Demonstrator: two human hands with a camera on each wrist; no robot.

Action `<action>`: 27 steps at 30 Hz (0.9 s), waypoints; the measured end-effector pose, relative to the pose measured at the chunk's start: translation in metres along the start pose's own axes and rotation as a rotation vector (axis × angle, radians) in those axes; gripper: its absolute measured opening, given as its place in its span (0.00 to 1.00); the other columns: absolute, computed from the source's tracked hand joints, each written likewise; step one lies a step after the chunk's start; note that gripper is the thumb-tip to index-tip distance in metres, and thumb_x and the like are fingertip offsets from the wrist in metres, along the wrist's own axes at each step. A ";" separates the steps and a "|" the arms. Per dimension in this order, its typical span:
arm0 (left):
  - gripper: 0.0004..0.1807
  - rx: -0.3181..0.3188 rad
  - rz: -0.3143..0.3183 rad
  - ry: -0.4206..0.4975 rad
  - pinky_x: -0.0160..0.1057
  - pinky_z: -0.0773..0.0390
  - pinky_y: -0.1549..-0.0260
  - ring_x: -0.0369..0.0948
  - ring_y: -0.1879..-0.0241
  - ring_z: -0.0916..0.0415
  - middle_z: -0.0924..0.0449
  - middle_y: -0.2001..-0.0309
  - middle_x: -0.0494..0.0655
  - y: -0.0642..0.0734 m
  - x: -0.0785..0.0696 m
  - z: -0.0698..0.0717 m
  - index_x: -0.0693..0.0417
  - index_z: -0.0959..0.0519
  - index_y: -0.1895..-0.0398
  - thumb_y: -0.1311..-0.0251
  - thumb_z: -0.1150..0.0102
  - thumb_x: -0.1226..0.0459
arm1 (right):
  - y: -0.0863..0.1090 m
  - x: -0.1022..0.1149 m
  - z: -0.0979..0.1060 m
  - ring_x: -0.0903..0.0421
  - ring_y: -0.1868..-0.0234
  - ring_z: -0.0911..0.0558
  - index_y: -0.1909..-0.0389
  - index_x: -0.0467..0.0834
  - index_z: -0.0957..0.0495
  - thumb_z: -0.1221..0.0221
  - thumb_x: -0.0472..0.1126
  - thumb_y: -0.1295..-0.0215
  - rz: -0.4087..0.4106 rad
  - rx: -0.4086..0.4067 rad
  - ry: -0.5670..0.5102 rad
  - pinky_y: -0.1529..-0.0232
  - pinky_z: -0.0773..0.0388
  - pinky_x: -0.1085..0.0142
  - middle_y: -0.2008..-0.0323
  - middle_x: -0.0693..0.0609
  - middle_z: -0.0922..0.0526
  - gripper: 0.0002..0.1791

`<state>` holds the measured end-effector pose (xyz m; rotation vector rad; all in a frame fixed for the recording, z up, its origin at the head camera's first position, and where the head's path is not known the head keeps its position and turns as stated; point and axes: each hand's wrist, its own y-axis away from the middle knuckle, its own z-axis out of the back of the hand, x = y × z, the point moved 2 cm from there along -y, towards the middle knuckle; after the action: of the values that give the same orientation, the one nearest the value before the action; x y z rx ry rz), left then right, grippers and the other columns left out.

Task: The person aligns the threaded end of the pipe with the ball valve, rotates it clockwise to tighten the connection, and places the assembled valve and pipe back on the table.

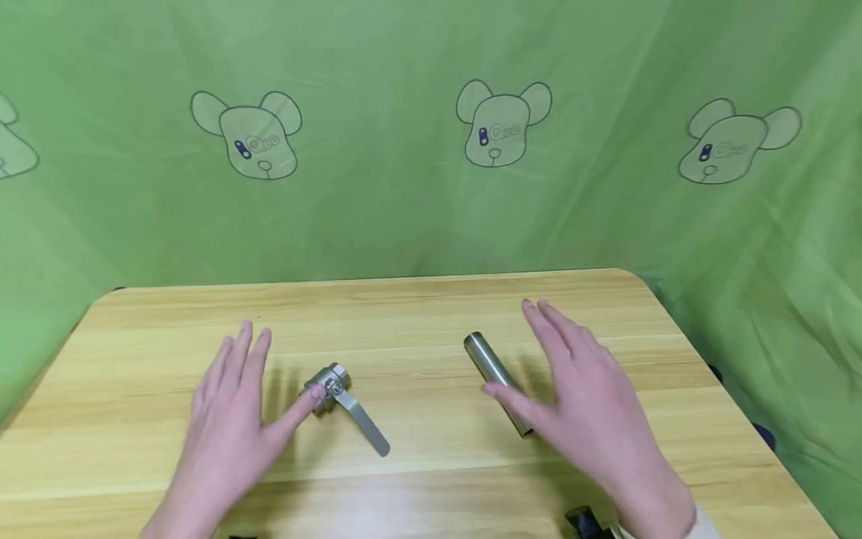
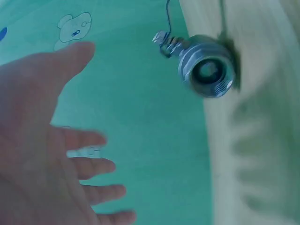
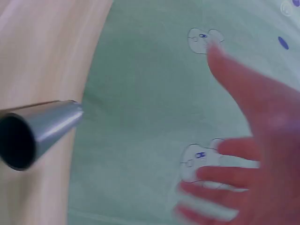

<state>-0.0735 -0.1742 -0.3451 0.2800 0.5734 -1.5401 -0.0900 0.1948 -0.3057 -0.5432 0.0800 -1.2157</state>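
Observation:
A metal ball valve [image 1: 326,388] with a flat grey lever [image 1: 367,427] lies on the wooden table. My left hand [image 1: 232,419] hovers beside it with fingers spread, its thumb overlapping the valve body in the head view. From the left wrist view, the valve's round threaded opening [image 2: 208,71] faces the camera, apart from the left hand [image 2: 42,136]. A hollow steel tube [image 1: 494,370] lies slantwise to the right. Above its near end is my right hand [image 1: 586,404], fingers extended and holding nothing. The right wrist view shows the tube [image 3: 51,129] apart from the right hand [image 3: 253,154].
The light wooden table [image 1: 417,322] has rounded far corners. Behind it and along its right side hangs a green curtain [image 1: 390,187] printed with bear heads. A black object [image 1: 584,522], partly out of frame, is near my right wrist.

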 end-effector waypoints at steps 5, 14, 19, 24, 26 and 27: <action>0.55 0.080 0.154 0.258 0.76 0.46 0.19 0.68 0.16 0.51 0.49 0.14 0.63 -0.008 0.008 -0.004 0.58 0.49 0.13 0.30 0.33 0.40 | -0.003 -0.011 -0.009 0.42 0.47 0.12 0.34 0.39 0.19 0.21 0.46 0.43 0.062 -0.325 -0.249 0.39 0.15 0.69 0.44 0.41 0.11 0.36; 0.40 0.107 0.342 0.635 0.60 0.37 0.16 0.57 0.20 0.36 0.30 0.21 0.57 -0.014 0.029 -0.023 0.58 0.33 0.21 0.30 0.28 0.52 | 0.000 -0.038 -0.034 0.75 0.57 0.14 0.50 0.42 0.11 0.25 0.35 0.36 -0.315 -0.317 -0.504 0.50 0.18 0.85 0.54 0.47 0.06 0.14; 0.33 0.087 0.356 0.752 0.28 0.21 0.31 0.40 0.32 0.22 0.24 0.26 0.56 -0.016 0.036 -0.034 0.58 0.30 0.25 0.29 0.30 0.61 | 0.006 -0.050 -0.048 0.70 0.59 0.14 0.49 0.43 0.11 0.27 0.40 0.31 -0.544 -0.222 -0.619 0.55 0.15 0.82 0.54 0.50 0.07 0.12; 0.27 0.090 0.413 0.853 0.19 0.20 0.41 0.28 0.44 0.17 0.17 0.33 0.51 -0.017 0.045 -0.041 0.60 0.28 0.27 0.25 0.35 0.63 | 0.011 -0.060 -0.064 0.64 0.59 0.11 0.48 0.39 0.13 0.29 0.34 0.31 -0.648 -0.155 -0.723 0.55 0.12 0.78 0.58 0.53 0.07 0.12; 0.27 0.099 0.422 0.873 0.20 0.20 0.40 0.28 0.44 0.17 0.15 0.36 0.46 -0.016 0.049 -0.043 0.60 0.28 0.27 0.23 0.37 0.61 | 0.012 -0.064 -0.069 0.63 0.59 0.10 0.48 0.38 0.13 0.30 0.32 0.31 -0.693 -0.144 -0.765 0.55 0.10 0.75 0.60 0.57 0.07 0.12; 0.27 0.102 0.425 0.885 0.20 0.20 0.40 0.29 0.43 0.16 0.14 0.37 0.43 -0.016 0.051 -0.045 0.60 0.28 0.27 0.23 0.37 0.60 | 0.013 -0.066 -0.072 0.62 0.59 0.10 0.47 0.38 0.14 0.30 0.32 0.31 -0.716 -0.139 -0.788 0.54 0.10 0.75 0.61 0.59 0.07 0.13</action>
<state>-0.0998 -0.1956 -0.4059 1.1164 1.0383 -0.9783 -0.1274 0.2324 -0.3888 -1.2021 -0.7598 -1.5990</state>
